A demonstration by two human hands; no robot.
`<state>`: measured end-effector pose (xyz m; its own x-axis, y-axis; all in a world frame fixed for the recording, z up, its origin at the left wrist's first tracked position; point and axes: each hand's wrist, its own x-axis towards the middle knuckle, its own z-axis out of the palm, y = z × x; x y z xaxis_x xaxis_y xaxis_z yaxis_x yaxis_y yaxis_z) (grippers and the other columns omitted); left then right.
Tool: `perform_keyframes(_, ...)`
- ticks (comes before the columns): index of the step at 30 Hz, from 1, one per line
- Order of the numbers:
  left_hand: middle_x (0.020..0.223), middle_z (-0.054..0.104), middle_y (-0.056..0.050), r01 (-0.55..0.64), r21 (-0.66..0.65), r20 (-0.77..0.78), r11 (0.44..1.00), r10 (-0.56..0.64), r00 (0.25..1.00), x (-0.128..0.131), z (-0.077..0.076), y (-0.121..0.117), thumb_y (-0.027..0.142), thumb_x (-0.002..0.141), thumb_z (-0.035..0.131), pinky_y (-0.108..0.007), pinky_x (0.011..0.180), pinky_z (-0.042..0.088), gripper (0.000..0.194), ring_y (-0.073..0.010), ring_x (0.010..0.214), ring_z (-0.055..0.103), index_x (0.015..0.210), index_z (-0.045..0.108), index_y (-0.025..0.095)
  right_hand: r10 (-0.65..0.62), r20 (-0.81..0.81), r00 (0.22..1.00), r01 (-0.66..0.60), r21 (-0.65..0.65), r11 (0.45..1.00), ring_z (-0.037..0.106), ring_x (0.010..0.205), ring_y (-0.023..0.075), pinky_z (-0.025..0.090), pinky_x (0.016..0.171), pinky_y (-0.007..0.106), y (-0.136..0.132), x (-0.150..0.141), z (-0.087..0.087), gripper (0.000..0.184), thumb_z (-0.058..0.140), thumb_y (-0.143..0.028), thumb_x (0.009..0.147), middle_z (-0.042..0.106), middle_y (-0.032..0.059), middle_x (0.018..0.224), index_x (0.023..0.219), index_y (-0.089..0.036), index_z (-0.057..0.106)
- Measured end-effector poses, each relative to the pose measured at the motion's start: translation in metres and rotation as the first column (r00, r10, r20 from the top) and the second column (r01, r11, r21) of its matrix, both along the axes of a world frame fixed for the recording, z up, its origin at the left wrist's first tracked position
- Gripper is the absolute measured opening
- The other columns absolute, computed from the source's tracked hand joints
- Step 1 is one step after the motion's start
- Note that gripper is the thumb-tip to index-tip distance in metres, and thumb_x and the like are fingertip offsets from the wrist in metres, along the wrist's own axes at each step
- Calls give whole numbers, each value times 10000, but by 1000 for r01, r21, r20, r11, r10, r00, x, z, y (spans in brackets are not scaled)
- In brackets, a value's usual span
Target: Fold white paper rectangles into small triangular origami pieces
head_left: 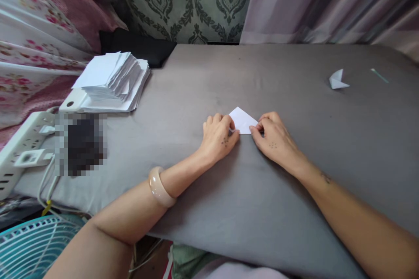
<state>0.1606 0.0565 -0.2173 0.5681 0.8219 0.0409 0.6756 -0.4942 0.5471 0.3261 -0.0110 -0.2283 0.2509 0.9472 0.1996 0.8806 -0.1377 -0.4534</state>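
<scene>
A small white sheet of paper [242, 122], folded into a triangle with its point away from me, lies on the grey cloth of the table. My left hand [220, 134] pinches its left corner between thumb and fingers. At the opposite corner, my right hand [271, 136] grips the paper the same way, thumb near the folded lower edge. Both corners are covered by the fingers. A pale bangle [161, 187] sits on my left forearm.
Paper stacks [111, 80] stand at the back left, near a power strip [28, 150] with plugs and cables. A folded white paper piece [338, 79] and a thin greenish strip [379, 75] lie far right. A blue fan [36, 244] is at lower left.
</scene>
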Motion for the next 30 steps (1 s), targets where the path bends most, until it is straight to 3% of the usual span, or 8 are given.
perform_keyframes(5, 1053, 584, -57, 104, 10, 5, 994, -105, 995, -2, 0, 0, 242, 902, 467, -397, 856, 351, 220, -239, 975, 456, 1062, 615, 268, 3, 44, 999, -1, -45, 999, 575, 842, 233, 480, 810, 409, -2, 2, -1, 184, 491, -358, 871, 539, 108, 988, 782, -199, 518)
perform_keyframes(8, 1074, 578, -60, 157, 12, -4, 988, -157, 988, -2, 0, 1, 229, 923, 419, -400, 835, 340, 321, -241, 967, 446, 1147, 628, 326, -62, 91, 994, 67, -53, 996, 561, 907, 271, 467, 814, 434, -4, 6, -1, 246, 545, -441, 846, 530, 108, 980, 787, -204, 520)
perform_keyframes(13, 1087, 559, -77, 182, 35, -61, 983, -180, 982, -2, -3, 4, 268, 936, 403, -406, 816, 334, 373, -252, 966, 442, 1208, 638, 367, -106, 39, 994, 108, -57, 992, 554, 935, 278, 469, 814, 440, -6, 15, -3, 325, 601, -524, 800, 518, 101, 973, 780, -211, 519)
perform_keyframes(17, 1086, 545, -88, 185, 46, -105, 982, -180, 978, -2, -3, 4, 294, 944, 397, -411, 811, 335, 389, -261, 974, 442, 1251, 616, 390, -62, -28, 998, 62, -15, 998, 579, 875, 236, 486, 791, 407, -9, 25, -4, 238, 601, -440, 826, 544, 93, 998, 843, -205, 565)
perform_keyframes(19, 1087, 539, -91, 189, 52, -121, 981, -182, 976, -1, -3, 4, 292, 944, 399, -411, 811, 334, 393, -262, 974, 442, 1259, 609, 397, -43, -26, 999, 44, 65, 997, 584, 875, 227, 491, 792, 395, -13, 25, -2, 153, 540, -336, 876, 571, 94, 1011, 922, -202, 596)
perform_keyframes(23, 1081, 531, -89, 200, 73, -158, 977, -187, 970, -2, -1, 4, 301, 946, 397, -408, 808, 331, 392, -260, 969, 442, 1260, 605, 409, 100, 109, 989, -119, 183, 976, 551, 1004, 247, 467, 876, 393, -22, 4, 6, 270, 375, -200, 952, 611, 110, 1070, 1050, -185, 626)
perform_keyframes(26, 1081, 526, -87, 202, 93, -181, 975, -183, 966, -3, -1, 4, 322, 950, 393, -398, 806, 331, 397, -256, 966, 442, 1287, 580, 415, 202, 178, 963, -219, 84, 972, 544, 988, 250, 471, 860, 377, -28, -19, 12, 303, 361, -194, 968, 614, 124, 1089, 1107, -143, 625)
perform_keyframes(30, 1085, 518, -88, 216, 118, -205, 969, -189, 960, -3, -3, 4, 348, 957, 373, -391, 806, 338, 407, -249, 959, 447, 1317, 551, 412, 190, 299, 935, -184, -48, 982, 519, 959, 276, 459, 851, 400, -32, -35, 15, 359, 393, -257, 971, 601, 149, 1092, 1211, -85, 598)
